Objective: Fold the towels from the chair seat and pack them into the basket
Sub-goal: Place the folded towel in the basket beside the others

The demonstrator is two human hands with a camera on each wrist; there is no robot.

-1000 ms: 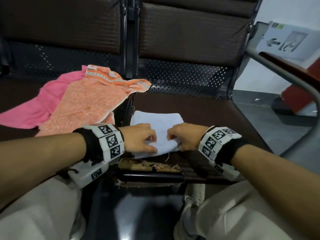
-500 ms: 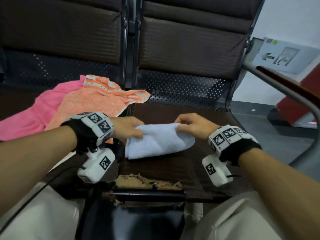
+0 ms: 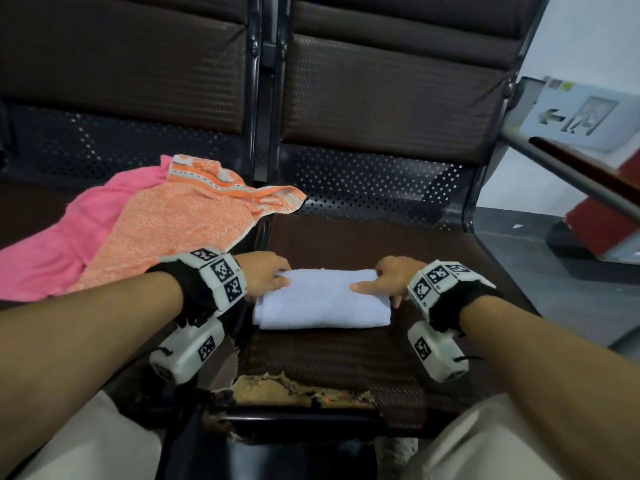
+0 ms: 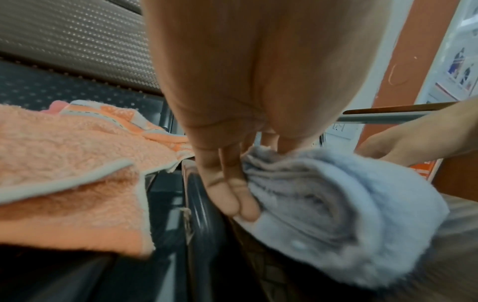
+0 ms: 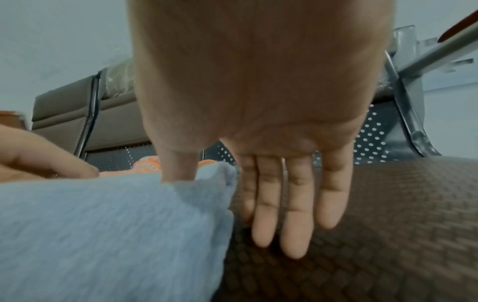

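Note:
A light blue towel (image 3: 322, 306) lies folded into a narrow band on the brown chair seat (image 3: 346, 362). My left hand (image 3: 275, 277) is at its left end; in the left wrist view the straight fingers (image 4: 232, 194) lie against the end of the towel (image 4: 336, 204) and the thumb rests on top. My right hand (image 3: 377, 289) is at the right end. Its thumb presses on top of the towel (image 5: 103, 235) and its straight fingers (image 5: 292, 214) lie on the seat beside the edge. The basket is not in view.
An orange towel (image 3: 173, 237) lies loose over a pink towel (image 3: 52, 258) on the neighbouring seat to the left. A metal armrest (image 3: 571, 171) slants past on the right. The seat's front edge (image 3: 298, 389) is torn. My knees are below the seat.
Both hands lifted the near edge of the blue towel and folded it away from me. The towel now lies as a narrower band, with the hands flat at its ends.

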